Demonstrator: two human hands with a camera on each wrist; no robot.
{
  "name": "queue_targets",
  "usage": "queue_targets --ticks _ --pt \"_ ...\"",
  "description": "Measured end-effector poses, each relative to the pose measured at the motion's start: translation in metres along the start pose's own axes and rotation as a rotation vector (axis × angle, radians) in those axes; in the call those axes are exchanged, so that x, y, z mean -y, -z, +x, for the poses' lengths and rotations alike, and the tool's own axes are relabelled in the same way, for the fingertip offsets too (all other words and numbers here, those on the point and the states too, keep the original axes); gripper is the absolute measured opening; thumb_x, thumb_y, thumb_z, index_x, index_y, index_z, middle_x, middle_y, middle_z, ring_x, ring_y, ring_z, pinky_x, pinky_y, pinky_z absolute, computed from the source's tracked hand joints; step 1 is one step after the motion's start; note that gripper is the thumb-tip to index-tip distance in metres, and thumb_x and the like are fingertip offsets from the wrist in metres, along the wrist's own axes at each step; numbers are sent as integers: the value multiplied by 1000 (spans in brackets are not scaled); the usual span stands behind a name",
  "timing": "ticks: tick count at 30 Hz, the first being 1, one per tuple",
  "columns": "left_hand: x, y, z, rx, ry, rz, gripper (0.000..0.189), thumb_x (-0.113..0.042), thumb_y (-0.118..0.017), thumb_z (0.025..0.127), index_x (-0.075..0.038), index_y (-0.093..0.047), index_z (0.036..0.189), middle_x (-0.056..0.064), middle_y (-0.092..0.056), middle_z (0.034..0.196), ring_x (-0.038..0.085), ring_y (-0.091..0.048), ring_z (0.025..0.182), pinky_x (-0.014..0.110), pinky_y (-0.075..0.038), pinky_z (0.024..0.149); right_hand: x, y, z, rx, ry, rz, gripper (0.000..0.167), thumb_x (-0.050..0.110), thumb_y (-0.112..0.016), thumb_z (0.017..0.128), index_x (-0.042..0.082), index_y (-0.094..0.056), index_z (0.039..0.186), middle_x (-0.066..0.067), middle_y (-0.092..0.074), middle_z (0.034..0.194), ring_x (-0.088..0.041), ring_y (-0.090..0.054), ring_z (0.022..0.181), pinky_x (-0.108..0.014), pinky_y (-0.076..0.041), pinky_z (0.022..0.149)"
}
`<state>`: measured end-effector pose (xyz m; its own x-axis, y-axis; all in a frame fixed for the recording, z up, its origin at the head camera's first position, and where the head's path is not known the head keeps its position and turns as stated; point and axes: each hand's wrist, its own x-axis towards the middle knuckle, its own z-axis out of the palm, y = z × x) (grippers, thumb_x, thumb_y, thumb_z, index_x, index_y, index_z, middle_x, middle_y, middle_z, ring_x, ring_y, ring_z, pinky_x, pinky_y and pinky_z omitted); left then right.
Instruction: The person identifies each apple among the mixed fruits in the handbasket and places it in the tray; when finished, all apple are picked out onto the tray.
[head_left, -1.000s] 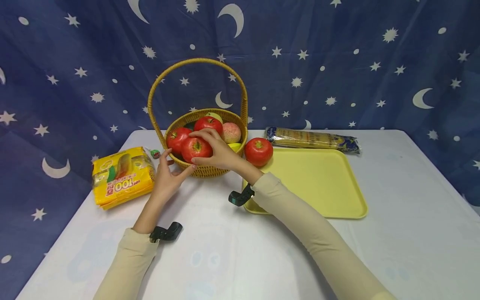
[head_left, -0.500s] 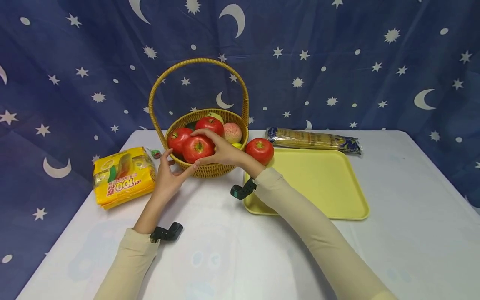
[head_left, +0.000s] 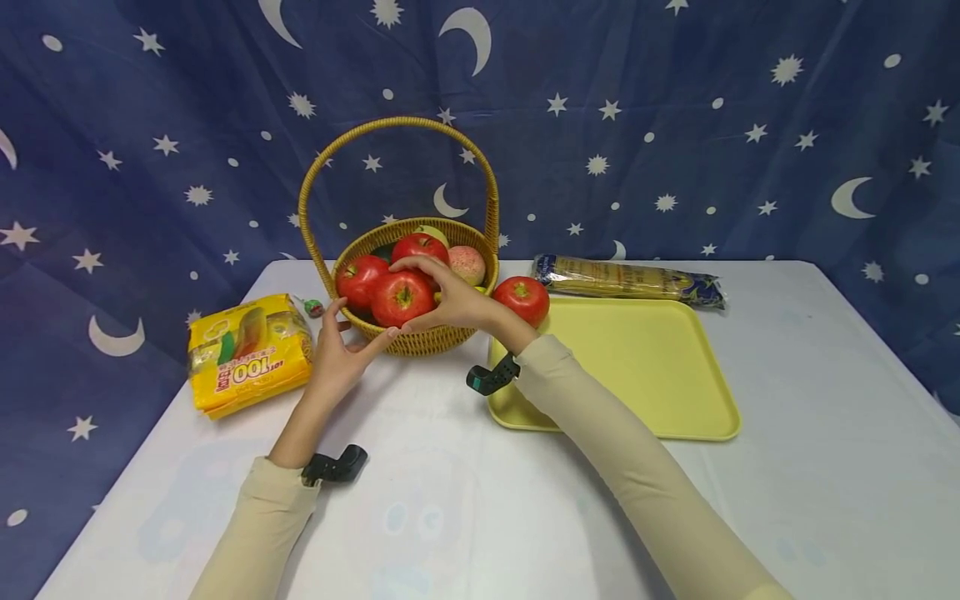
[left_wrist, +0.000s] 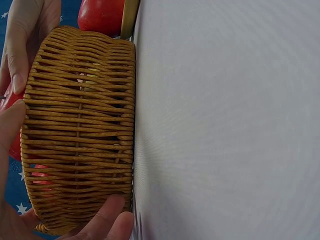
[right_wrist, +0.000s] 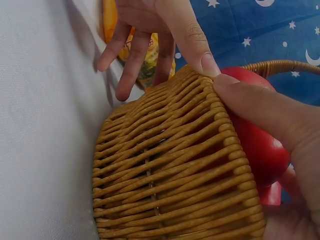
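Note:
A wicker basket [head_left: 427,340] with a tall arched handle holds several fruits, among them red apples, a pinkish peach [head_left: 467,265] and a yellow piece partly behind my right hand. My right hand [head_left: 461,302] grips the front red apple [head_left: 403,298], its fingers over the top and its thumb low by the rim. At the basket's left front, my left hand [head_left: 336,354] steadies it. The left thumb tip touches the rim [right_wrist: 202,82], close to the right thumb; the other fingers spread straight along the wicker side [left_wrist: 80,135].
Right of the basket, another red apple [head_left: 521,300] sits beside a yellow tray [head_left: 630,367]. A long clear packet of pasta [head_left: 622,279] lies behind the tray. At left are a yellow package marked 100 [head_left: 251,354] and a small red-and-green item [head_left: 313,308]. A starry curtain hangs behind.
My right hand has shifted slightly right, and the front apple has moved a little right with it. The left hand stays at the basket's side.

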<state>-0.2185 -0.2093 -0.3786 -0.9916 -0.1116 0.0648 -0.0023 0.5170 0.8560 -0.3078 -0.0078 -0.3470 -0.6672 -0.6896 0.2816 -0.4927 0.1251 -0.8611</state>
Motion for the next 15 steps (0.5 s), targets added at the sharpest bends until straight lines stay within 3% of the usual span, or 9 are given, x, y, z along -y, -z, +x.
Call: queue_targets --ticks 3,8,15 --pt "0 1 0 2 0 -2 99 -47 -69 88 -10 -6 154 25 -23 152 39 -31 136 51 -44 100 0 0 0 -8 6 -27 77 9 -85 74 13 -44 140 -4 -39 145 -20 -44 126 -33 -47 99" --pt "1 1 0 -1 -7 -2 98 -45 -70 88 -10 -7 154 25 -26 151 38 -32 136 50 -45 100 0 2 -2 -22 -27 23 77 11 -84 76 18 -42 141 -4 -37 144 -21 -47 124 -35 -49 96" --pt "3 0 -1 -3 -23 -10 96 -41 -71 88 -8 -9 154 26 -29 148 38 -35 133 50 -47 98 0 3 -4 -3 -16 30 84 5 -85 73 17 -39 143 -5 -37 145 -21 -44 129 -36 -47 100"
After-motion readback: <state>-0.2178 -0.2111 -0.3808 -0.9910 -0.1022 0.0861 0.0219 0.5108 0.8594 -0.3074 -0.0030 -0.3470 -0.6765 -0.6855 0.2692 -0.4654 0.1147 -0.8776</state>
